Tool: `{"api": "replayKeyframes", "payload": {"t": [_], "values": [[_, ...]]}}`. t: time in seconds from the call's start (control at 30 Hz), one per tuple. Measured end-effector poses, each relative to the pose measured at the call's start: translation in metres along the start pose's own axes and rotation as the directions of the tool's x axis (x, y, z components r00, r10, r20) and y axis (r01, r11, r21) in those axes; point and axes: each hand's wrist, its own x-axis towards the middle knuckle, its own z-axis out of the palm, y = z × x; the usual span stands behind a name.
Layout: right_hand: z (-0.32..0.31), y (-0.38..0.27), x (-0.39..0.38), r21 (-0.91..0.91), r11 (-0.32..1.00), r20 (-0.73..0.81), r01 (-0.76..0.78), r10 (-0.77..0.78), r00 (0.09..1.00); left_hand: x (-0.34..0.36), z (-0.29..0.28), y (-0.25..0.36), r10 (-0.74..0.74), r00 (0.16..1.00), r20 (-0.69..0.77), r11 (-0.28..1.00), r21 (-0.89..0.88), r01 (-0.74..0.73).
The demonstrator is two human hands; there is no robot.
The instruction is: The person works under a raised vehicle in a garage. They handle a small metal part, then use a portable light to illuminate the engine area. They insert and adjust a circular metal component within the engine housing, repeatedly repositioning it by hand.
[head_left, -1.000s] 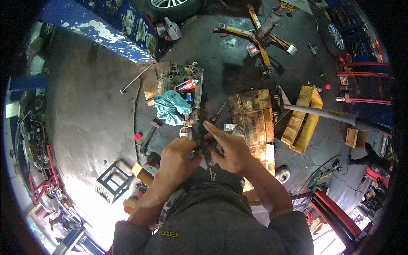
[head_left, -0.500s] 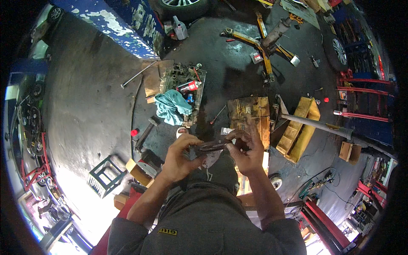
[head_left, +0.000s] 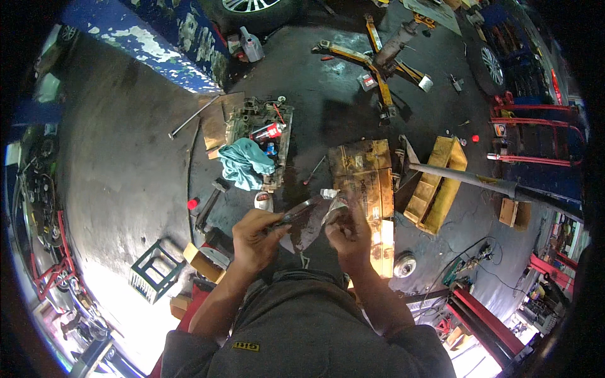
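My left hand [head_left: 255, 238] pinches the near end of a thin, dark, flat metal part [head_left: 302, 207] between thumb and fingers. The part is tilted, seen nearly edge-on, its far end pointing up and right. To its right, apart from it, my right hand [head_left: 348, 236] has its fingers curled in toward the thumb; some blur hides whether anything is between them. A whitish shape [head_left: 334, 210], perhaps a shoe tip, shows just past the right fingers. My left shoe [head_left: 263, 201] stands below, and a small pale packet [head_left: 328, 193] lies beyond the hands.
Ahead lies a greasy metal engine part [head_left: 242, 116] with a teal cloth [head_left: 244, 165] and a red spray can [head_left: 268, 131]. Flattened, stained cardboard [head_left: 361, 157] and a yellow tray [head_left: 436, 186] are at right. A hammer [head_left: 211, 205] and a green crate [head_left: 157, 271] are at left.
My right hand has let go of the metal part and drawn back slightly, fingers curling. My left hand keeps hold, and the part has tilted up toward the right.
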Motion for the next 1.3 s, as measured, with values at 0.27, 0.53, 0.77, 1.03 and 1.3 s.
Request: {"api": "replayKeyframes", "payload": {"t": [0.27,0.53,0.77,1.03,1.3], "values": [[0.009,0.009,-0.003,0.509,0.804,0.307,-0.308,0.165,0.937,0.000,-0.002,0.000,-0.024,1.000,-0.014,1.000,0.009,0.024],[0.015,0.001,-0.001,0.380,0.872,0.287,-0.310,0.207,0.935,0.005,-0.006,0.008,0.119,0.993,0.009,0.989,0.085,-0.119],[0.015,-0.003,-0.003,0.157,0.968,0.286,-0.197,0.147,0.947,0.005,-0.012,0.017,0.173,0.985,0.014,0.972,0.158,-0.173],[0.022,0.003,-0.007,-0.003,1.000,0.284,-0.009,0.010,0.959,0.002,-0.018,0.025,0.229,0.973,0.013,0.943,0.244,-0.225],[0.025,0.001,-0.008,-0.370,0.896,0.334,0.245,-0.117,0.935,-0.004,-0.018,0.027,0.179,0.984,0.005,0.958,0.228,-0.175]]}}
